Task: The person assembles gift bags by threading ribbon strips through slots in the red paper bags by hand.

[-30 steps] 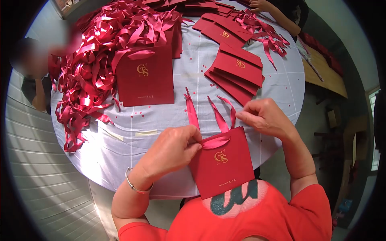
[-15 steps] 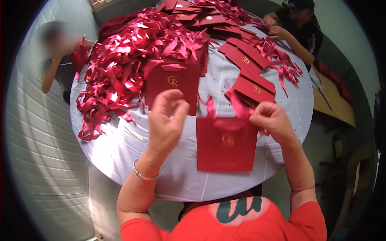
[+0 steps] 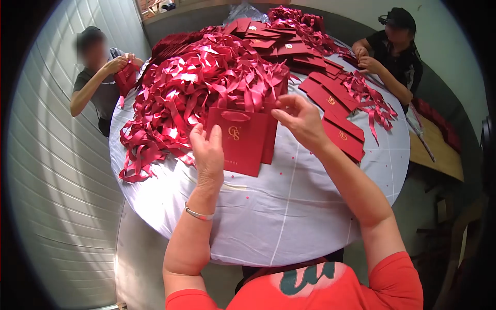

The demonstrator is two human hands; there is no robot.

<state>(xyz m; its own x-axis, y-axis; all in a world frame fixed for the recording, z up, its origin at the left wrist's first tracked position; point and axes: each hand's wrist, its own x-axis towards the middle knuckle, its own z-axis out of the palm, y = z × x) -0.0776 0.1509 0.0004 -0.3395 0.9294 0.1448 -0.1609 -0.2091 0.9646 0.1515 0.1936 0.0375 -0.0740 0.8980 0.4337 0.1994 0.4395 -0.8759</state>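
Note:
A red paper gift bag with a gold logo and a pink ribbon handle leans on the front of the heap of bags, with another red bag partly showing behind its right side. My left hand is at the front bag's left edge, thumb and fingers spread. Close to the upper right corner of the bags is my right hand, its thumb and bent fingers apart and nothing visible between them. A large pile of shiny pink ribbon handles covers the bags behind.
Flat red bags lie overlapped on the right side of the round table with a white cloth. Loose ribbons lie beyond them. One person handles a red bag at the left; another person works at the far right.
The gift bag has gone from the table's front, at my right hand, to the front of the heap. Both hands moved forward with it, and my right hand has let go.

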